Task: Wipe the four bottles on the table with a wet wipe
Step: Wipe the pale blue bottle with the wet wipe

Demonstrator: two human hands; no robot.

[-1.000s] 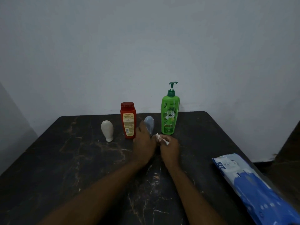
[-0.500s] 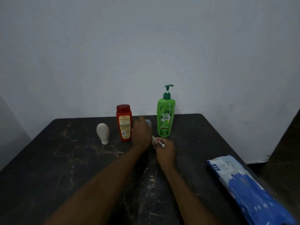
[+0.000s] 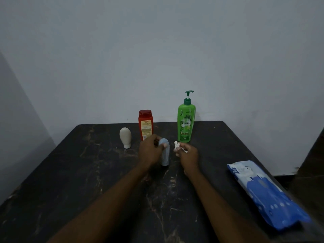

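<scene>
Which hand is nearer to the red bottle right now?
Left. The left hand sits just in front of the red bottle, gripping the pale blue bottle; the right hand, holding the wipe, is farther right.

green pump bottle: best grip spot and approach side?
Grip the green pump bottle around its wide mid-body, not the thin pump head. Come from its right or front-right: it stands upright by the table's back edge, that side is open, and the right hand, holding the wipe, sits just in front.

Dim room: bare pale grey wall [image 3: 157, 50] behind dark, marble-veined table [image 3: 70, 181] with rounded corners.
</scene>
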